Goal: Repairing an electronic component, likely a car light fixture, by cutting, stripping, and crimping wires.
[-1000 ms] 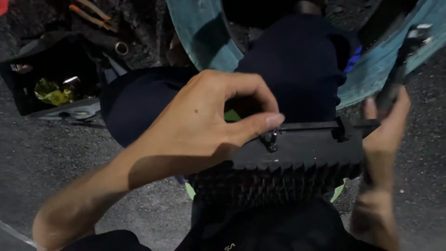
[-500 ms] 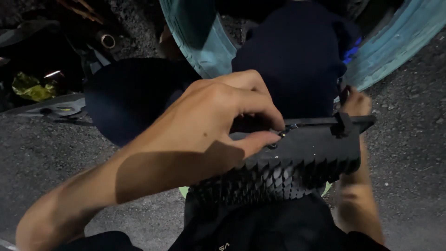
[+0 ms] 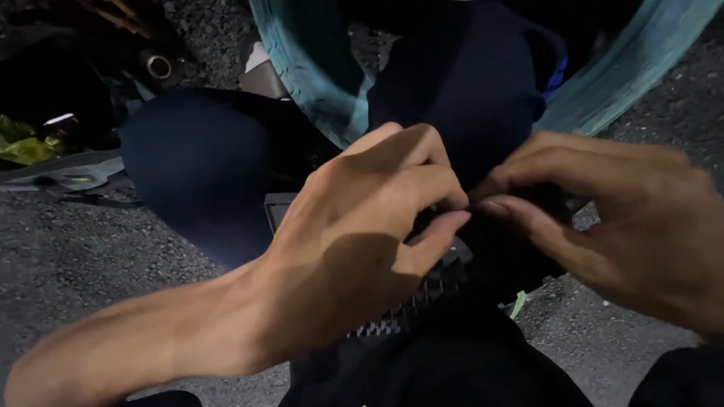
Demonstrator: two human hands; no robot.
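Looks like fiddly fastener work: both hands meet at frame centre over a black finned part [image 3: 430, 290] lying across the lap, left hand [image 3: 354, 249] curled with fingers pinching its top edge, right hand [image 3: 603, 218] pinching the same spot from the right. I'd guess the next move needs a steady twist or pull without letting the part slip. Its long axis runs lower left to upper right, fins facing down-left toward the camera.

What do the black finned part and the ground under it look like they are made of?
Finned part: probably metal or hard plastic, matte black; thin ridges catch light, both hands cover most. Ground: asphalt-like, rough, grey, speckled with grit.
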